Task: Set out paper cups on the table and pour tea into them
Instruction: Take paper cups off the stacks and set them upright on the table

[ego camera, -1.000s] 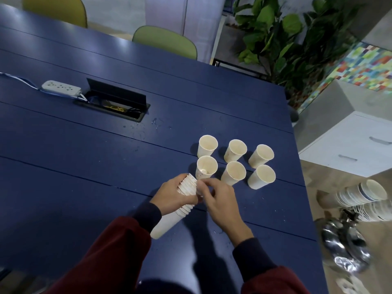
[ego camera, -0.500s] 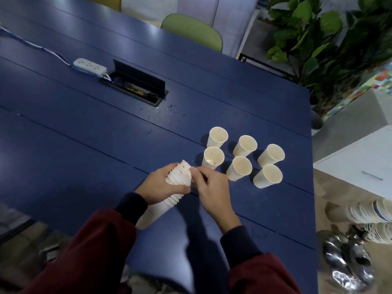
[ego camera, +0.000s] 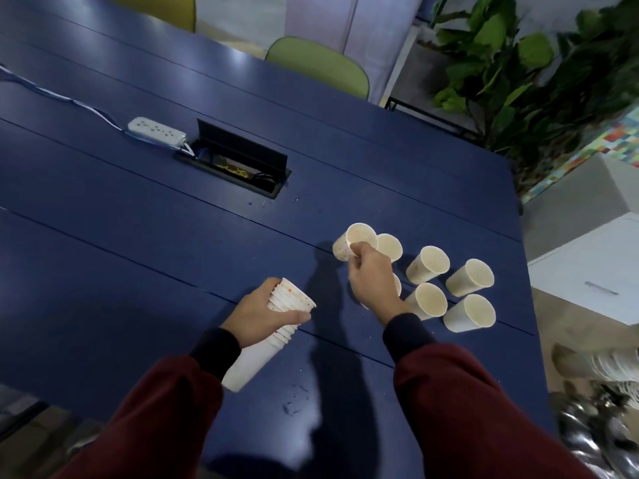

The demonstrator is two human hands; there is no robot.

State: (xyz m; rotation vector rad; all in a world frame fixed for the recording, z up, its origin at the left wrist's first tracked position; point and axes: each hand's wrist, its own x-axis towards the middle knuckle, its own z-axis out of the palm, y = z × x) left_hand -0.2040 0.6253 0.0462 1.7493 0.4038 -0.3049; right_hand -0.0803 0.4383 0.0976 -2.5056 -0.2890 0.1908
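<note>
My left hand (ego camera: 264, 314) grips a stack of nested white paper cups (ego camera: 276, 326), held tilted above the blue table (ego camera: 138, 236). My right hand (ego camera: 371, 281) holds a single paper cup (ego camera: 349, 242) by its wall, just left of the far row of cups. Several empty cups stand in two rows on the table, among them one at the far middle (ego camera: 428, 264) and one at the near right (ego camera: 472, 312). My right hand hides most of one cup in the near row.
A white power strip (ego camera: 155, 131) and an open cable box (ego camera: 238, 164) lie at the table's middle. Green chairs (ego camera: 321, 65) stand at the far edge, plants (ego camera: 539, 74) beyond. More cup stacks (ego camera: 594, 366) and something shiny are on the floor at right.
My right hand has pulled one cup off the stack and carried it up and away to the left end of the far row. The left hand keeps the stack.
</note>
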